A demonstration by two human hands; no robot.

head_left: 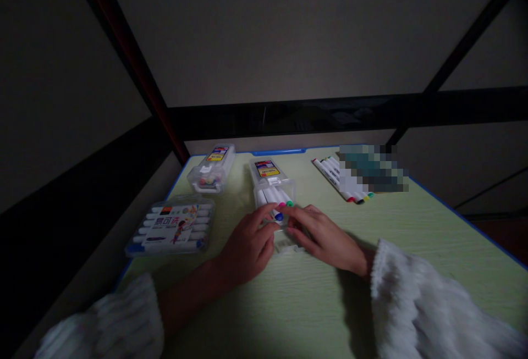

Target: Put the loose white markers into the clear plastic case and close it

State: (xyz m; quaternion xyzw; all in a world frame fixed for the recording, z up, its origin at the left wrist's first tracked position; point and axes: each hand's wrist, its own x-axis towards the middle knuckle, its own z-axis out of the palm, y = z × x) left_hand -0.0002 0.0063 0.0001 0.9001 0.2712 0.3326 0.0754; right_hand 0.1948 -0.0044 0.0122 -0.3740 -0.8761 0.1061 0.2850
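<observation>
A clear plastic marker case with a yellow and blue label stands at the middle of the table, its near end open. White markers lie inside, with pink, green and blue ends toward me. My left hand has its index finger and thumb around the blue-ended marker at the opening. From the other side, my right hand reaches in with fingers apart, its index fingertip by the pink and blue ends. The clear lid flap hangs down below the fingers, partly hidden.
Another clear case stands at the back left. A flat case of white markers lies at the left edge. Several loose markers are at the back right, beside a blurred-out flat object. A wall rises behind the blue-edged table.
</observation>
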